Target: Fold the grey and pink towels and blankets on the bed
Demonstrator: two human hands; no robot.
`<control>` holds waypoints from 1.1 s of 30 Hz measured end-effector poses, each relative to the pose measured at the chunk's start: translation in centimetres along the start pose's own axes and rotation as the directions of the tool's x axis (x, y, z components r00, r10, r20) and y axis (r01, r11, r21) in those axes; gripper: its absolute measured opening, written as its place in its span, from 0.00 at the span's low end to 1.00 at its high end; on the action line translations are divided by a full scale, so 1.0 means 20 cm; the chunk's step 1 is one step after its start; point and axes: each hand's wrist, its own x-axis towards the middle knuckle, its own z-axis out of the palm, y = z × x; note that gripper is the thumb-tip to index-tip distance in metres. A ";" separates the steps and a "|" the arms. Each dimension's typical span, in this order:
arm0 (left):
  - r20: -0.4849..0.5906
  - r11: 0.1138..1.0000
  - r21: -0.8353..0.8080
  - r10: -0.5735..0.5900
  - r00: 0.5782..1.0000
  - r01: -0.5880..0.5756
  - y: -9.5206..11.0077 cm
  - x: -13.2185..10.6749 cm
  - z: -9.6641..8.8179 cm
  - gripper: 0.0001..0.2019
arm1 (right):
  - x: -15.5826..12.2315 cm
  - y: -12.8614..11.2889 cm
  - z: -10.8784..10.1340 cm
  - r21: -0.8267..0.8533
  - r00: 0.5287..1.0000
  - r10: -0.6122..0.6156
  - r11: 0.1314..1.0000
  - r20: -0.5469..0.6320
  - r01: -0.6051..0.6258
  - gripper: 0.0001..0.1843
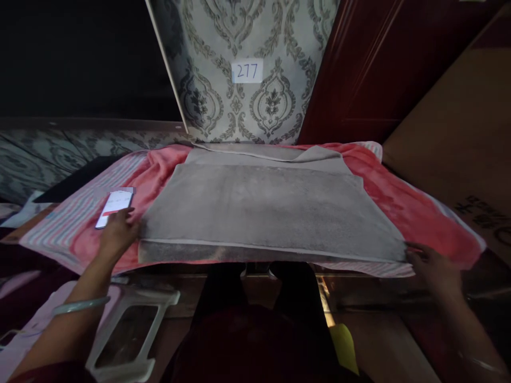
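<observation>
A grey towel [255,205] lies spread and folded over, its pale hem running along the front edge. Beside its front left corner is my left hand [117,232], fingers apart, the thumb side at the towel's edge. The fingertips overlap the lower end of a lit phone [115,205] in this view; whether they touch it I cannot tell. At the front right corner my right hand [433,268] has its fingertips closed on the towel's edge. Beneath the towel is a pink blanket [399,213] with a striped underside.
A dark screen [83,58] stands at the back left. Patterned wallpaper bears a paper marked 277 [247,71]. A cardboard box [463,122] rises on the right. Below the table edge on the left is a white plastic frame [157,324].
</observation>
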 end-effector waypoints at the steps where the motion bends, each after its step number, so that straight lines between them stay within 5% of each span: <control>1: -0.048 0.988 0.086 0.135 0.990 -0.131 0.03 -0.02 0.00 0.22 | -0.03 -0.06 -0.01 -0.066 0.999 -0.045 0.997 -0.009 0.045 0.19; 3: -0.066 0.891 0.137 0.445 0.893 -0.433 0.14 -0.09 0.05 0.22 | -0.12 -0.24 -0.01 -0.107 0.973 -0.228 0.969 -0.038 0.223 0.21; 5: 0.023 0.748 0.042 0.662 0.749 -0.663 0.27 -0.17 0.14 0.22 | -0.21 -0.48 0.04 0.067 0.881 -0.473 0.878 -0.025 0.474 0.20; 8: 0.144 0.584 -0.073 0.808 0.571 -0.808 0.46 -0.28 0.31 0.20 | -0.32 -0.76 0.17 0.212 0.724 -0.689 0.713 0.035 0.668 0.18; 10: 0.181 0.543 -0.081 0.833 0.523 -0.836 0.52 -0.31 0.40 0.19 | -0.36 -0.84 0.26 0.220 0.682 -0.728 0.678 0.068 0.701 0.18; 15: 0.173 0.486 -0.041 0.864 0.473 -0.873 0.48 -0.30 0.49 0.17 | -0.36 -0.78 0.36 0.180 0.674 -0.729 0.683 0.116 0.708 0.22; 19: 0.154 0.491 -0.056 0.864 0.478 -0.869 0.41 -0.30 0.48 0.26 | -0.35 -0.75 0.34 0.190 0.667 -0.740 0.670 0.086 0.718 0.29; 28: 0.046 0.441 -0.020 0.897 0.440 -0.897 0.32 -0.37 0.52 0.28 | -0.43 -0.74 0.30 0.153 0.631 -0.775 0.623 -0.013 0.767 0.30; 33: 0.056 0.470 -0.004 0.881 0.469 -0.883 0.29 -0.36 0.50 0.28 | -0.46 -0.70 0.34 0.101 0.648 -0.761 0.647 0.018 0.756 0.33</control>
